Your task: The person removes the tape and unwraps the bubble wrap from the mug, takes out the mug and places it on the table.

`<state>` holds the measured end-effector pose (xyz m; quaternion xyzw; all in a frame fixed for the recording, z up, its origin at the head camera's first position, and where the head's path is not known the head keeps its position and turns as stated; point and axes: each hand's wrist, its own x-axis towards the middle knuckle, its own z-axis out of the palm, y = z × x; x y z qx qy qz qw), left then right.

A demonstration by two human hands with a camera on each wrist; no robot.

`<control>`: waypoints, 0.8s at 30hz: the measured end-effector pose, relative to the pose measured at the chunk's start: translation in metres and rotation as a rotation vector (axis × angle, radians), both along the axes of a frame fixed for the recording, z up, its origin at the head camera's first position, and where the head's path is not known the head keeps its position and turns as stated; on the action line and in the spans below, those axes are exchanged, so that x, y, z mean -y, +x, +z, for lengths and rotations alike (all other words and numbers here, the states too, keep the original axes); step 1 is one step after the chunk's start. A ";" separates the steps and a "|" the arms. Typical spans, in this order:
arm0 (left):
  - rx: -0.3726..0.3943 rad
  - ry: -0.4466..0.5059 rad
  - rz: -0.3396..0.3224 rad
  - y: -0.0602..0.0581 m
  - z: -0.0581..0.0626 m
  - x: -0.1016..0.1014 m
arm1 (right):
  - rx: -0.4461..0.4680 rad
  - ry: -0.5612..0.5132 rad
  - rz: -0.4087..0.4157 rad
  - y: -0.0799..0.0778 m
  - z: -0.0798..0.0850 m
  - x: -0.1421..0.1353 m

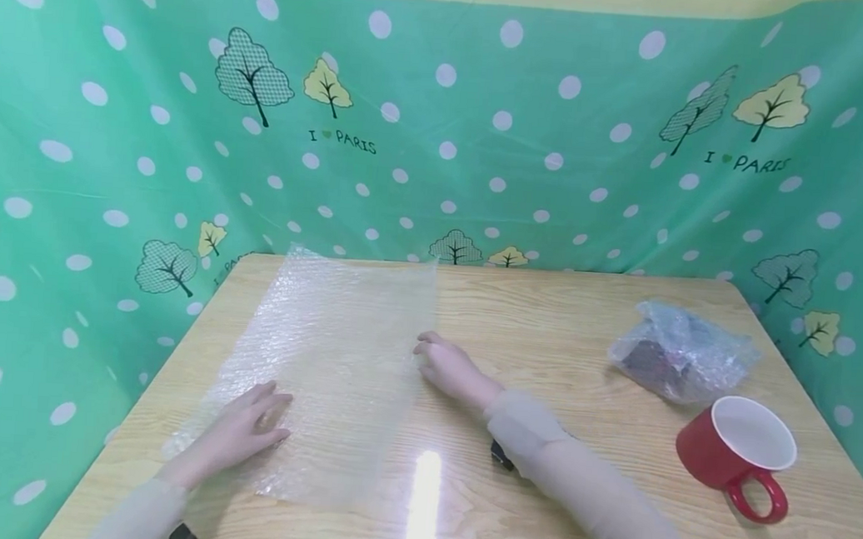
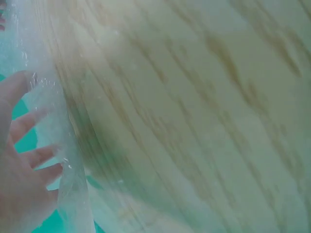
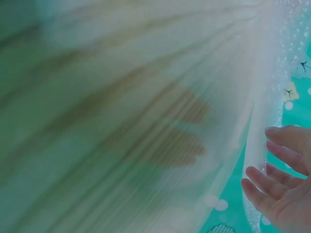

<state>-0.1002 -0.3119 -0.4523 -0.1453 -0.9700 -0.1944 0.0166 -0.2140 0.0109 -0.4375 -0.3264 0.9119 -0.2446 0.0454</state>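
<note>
A clear sheet of bubble wrap (image 1: pixel 342 372) is spread over the left half of the wooden table. My left hand (image 1: pixel 243 427) is at its lower left part, fingers apart and loosely bent. In the left wrist view the fingers (image 2: pixel 41 155) lie along the sheet's edge, with nothing pinched between them. At the sheet's right edge is my right hand (image 1: pixel 450 367), its fingers slightly bent. The right wrist view has that hand's fingers (image 3: pixel 265 182) spread beside the wrap's edge; whether they touch it I cannot tell.
A red mug (image 1: pixel 715 448) with a white inside stands upright at the table's right, handle toward the front. Behind it lies a bubble-wrapped bundle (image 1: pixel 681 354) with something dark inside. A green dotted curtain (image 1: pixel 409 159) encloses the table's back and sides.
</note>
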 end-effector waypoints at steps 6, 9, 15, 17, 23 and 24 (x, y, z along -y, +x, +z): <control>0.002 -0.001 0.030 -0.001 0.000 0.015 | -0.062 0.064 0.023 -0.001 -0.004 0.019; 0.000 0.005 0.041 -0.001 0.000 0.021 | -0.104 0.087 0.040 -0.002 -0.006 0.029; 0.037 0.019 0.070 -0.001 0.003 0.033 | -0.113 0.107 0.039 -0.003 -0.008 0.047; 0.043 0.017 0.076 -0.001 0.004 0.036 | -0.099 0.101 0.034 -0.002 -0.007 0.052; 0.059 0.035 0.097 -0.002 0.006 0.047 | -0.066 0.101 0.027 0.002 -0.006 0.068; 0.062 0.039 0.100 -0.002 0.006 0.048 | -0.067 0.103 0.025 0.002 -0.006 0.070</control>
